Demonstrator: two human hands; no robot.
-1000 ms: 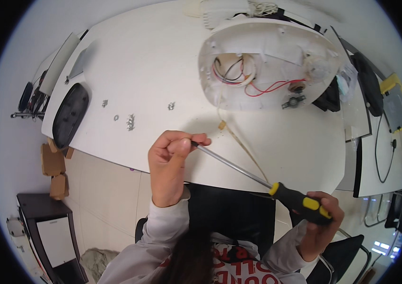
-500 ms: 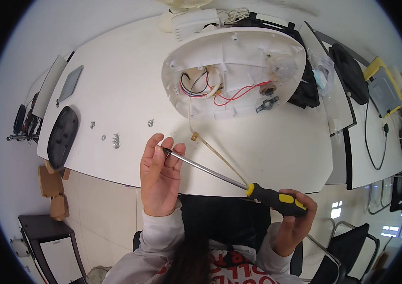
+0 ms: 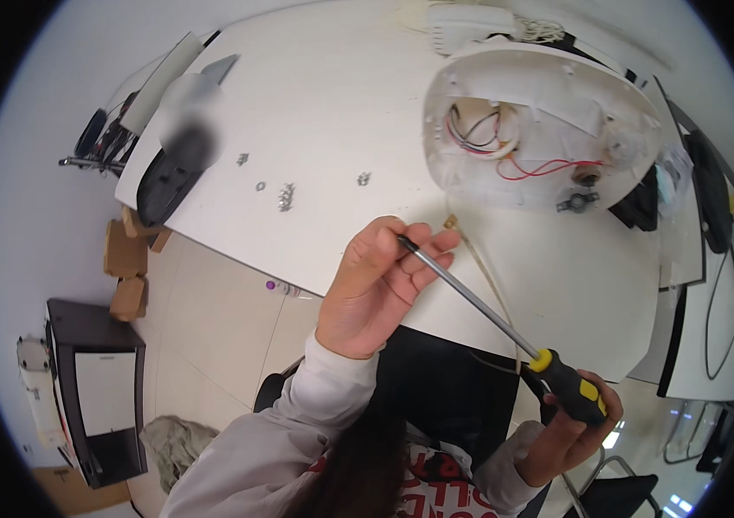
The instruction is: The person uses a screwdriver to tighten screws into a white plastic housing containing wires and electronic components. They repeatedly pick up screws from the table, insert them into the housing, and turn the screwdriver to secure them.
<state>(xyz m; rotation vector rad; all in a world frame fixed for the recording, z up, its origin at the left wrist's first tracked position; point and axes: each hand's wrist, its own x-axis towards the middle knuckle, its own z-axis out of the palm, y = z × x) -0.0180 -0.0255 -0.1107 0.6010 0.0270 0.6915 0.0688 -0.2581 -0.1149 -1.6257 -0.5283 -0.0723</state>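
A long screwdriver (image 3: pixel 471 298) with a black and yellow handle slants across in front of me, above the table's near edge. My left hand (image 3: pixel 376 281) pinches its dark tip between thumb and fingers, palm turned up. Around the handle, my right hand (image 3: pixel 576 436) is closed at the lower right. Beyond them lies a white oval plastic housing (image 3: pixel 548 82), its inside facing up, with red wires (image 3: pixel 548 171) and darker coiled wires in it. A thin yellowish cord (image 3: pixel 479 259) runs from the housing toward the table edge, passing behind the screwdriver.
On the white table (image 3: pixel 332 95) lie a pile of screws (image 3: pixel 286 197), smaller groups of screws (image 3: pixel 363 179), and a washer (image 3: pixel 261 186). A black oval part (image 3: pixel 164 186), partly blurred, sits at the left edge. Cardboard boxes (image 3: pixel 125 250) and a dark cabinet (image 3: pixel 95 380) stand lower left.
My view has turned, so the table and housing appear farther right and tilted. Both hands appear shifted right, still on the screwdriver, the left at its tip and the right on its handle.
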